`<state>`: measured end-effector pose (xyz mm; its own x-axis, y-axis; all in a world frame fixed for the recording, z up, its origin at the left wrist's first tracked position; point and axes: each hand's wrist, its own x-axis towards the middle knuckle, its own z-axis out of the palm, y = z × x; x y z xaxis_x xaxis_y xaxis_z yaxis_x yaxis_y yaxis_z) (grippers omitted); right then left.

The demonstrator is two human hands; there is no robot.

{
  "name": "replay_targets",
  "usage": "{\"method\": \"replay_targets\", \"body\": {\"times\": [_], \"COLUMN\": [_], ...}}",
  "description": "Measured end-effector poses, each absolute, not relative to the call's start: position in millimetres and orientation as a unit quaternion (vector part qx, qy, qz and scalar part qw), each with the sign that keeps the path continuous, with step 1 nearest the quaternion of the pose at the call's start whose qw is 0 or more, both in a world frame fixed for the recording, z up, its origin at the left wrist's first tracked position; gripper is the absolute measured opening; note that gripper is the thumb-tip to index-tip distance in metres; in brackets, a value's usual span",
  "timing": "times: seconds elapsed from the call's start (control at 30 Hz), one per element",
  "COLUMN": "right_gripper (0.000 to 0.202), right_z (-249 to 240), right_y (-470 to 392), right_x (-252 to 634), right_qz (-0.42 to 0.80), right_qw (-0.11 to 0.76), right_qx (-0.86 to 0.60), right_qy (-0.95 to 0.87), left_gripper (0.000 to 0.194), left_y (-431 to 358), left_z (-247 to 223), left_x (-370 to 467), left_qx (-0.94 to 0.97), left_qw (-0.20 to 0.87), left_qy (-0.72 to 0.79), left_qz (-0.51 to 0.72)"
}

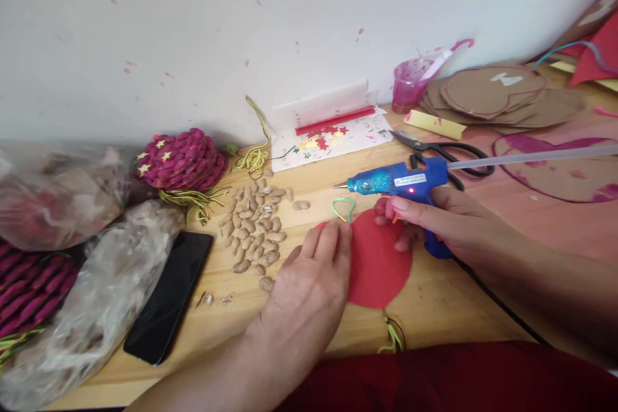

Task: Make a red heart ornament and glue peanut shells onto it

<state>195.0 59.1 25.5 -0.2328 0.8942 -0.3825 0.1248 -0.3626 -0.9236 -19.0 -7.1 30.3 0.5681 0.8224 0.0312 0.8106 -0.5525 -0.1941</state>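
A blue hot glue gun [400, 180] is in my right hand [439, 215], its metal nozzle pointing left and a clear glue stick running out of its back. Its small light glows red. Fingertips of that hand also meet the upper right edge of a red paper disc [381, 270]. My left hand [313, 280] grips the disc at its upper left, fingers bent and close together; its thumb is hidden. A green and yellow cord loop [344, 208] sticks out at the disc's top, and a yellow-green tassel [392, 337] hangs from the bottom.
Left of the disc lie peanuts [255, 225], a black phone [168, 299], plastic bags [111, 283] and a magenta peanut ornament [186, 158]. Behind are star sequins on paper [323, 138]. Black scissors [449, 154], a pink-stained cup [408, 84] and cardboard discs [497, 87] stand right.
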Motion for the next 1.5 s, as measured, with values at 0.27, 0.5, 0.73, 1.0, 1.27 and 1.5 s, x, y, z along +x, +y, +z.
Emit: {"method": "replay_targets", "body": {"times": [0.27, 0.5, 0.73, 1.0, 1.27, 1.5], "right_gripper": [0.038, 0.036, 0.032, 0.022, 0.022, 0.022], "right_z": [25, 23, 22, 26, 23, 31], "right_y": [60, 61, 67, 69, 76, 72], "right_x": [195, 195, 195, 194, 198, 198], "right_qz": [0.634, 0.641, 0.624, 0.632, 0.607, 0.594], "right_qw": [0.309, 0.333, 0.378, 0.388, 0.379, 0.357], "right_qx": [-0.527, -0.507, -0.499, -0.478, -0.475, -0.49], "right_qy": [-0.473, -0.471, -0.468, -0.471, -0.512, -0.53], "left_gripper": [0.053, 0.053, 0.055, 0.051, 0.047, 0.013], "left_y": [-6, -5, -3, -3, 1, -50], "left_z": [29, 29, 28, 38, 39, 115], "left_x": [-19, -19, -19, -15, -23, -5], "left_qx": [-0.88, -0.876, -0.876, -0.874, -0.884, -0.866], "left_qw": [0.136, 0.158, 0.148, 0.11, 0.029, -0.045], "left_qy": [-0.455, -0.454, -0.457, -0.467, -0.466, -0.432], "left_qz": [0.024, 0.03, 0.046, 0.077, -0.026, -0.246]}}
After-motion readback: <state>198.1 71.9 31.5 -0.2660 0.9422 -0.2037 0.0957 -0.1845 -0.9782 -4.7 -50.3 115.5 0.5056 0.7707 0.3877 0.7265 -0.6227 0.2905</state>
